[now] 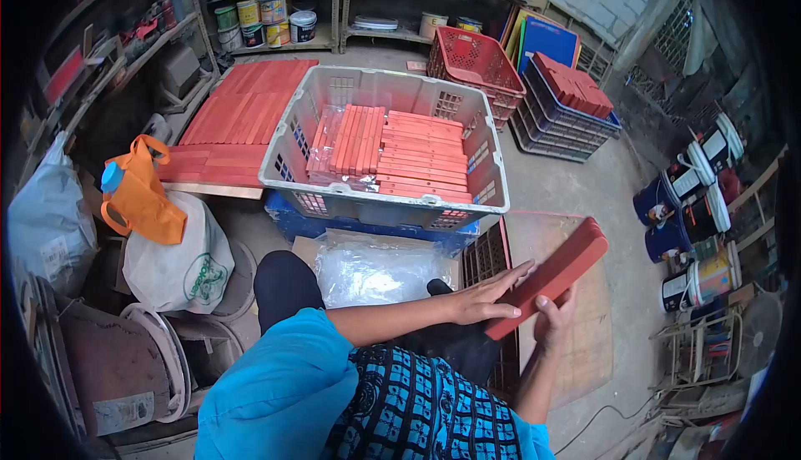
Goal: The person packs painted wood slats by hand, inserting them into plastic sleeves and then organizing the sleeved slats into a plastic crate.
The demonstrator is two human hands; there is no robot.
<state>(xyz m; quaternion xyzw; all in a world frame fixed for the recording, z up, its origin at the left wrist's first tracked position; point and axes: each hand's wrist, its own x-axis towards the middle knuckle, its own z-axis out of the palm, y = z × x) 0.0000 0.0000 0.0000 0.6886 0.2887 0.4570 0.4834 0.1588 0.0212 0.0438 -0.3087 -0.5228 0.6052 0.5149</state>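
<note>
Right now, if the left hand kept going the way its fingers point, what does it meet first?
The left hand lies flat on the red block, fingers pointing right and slightly up. Sliding on, it would run along that block toward the right hand gripping it from below. Depth beyond is unclear.

Bright blue short sleeves, blue-and-black checked garment, black trousers, bare forearms.

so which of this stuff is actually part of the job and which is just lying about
In use: red block held between left hand and right hand; grey crate of red pieces.

Lying about: orange bag, white sack, paint cans, red basket, buckets.
</note>
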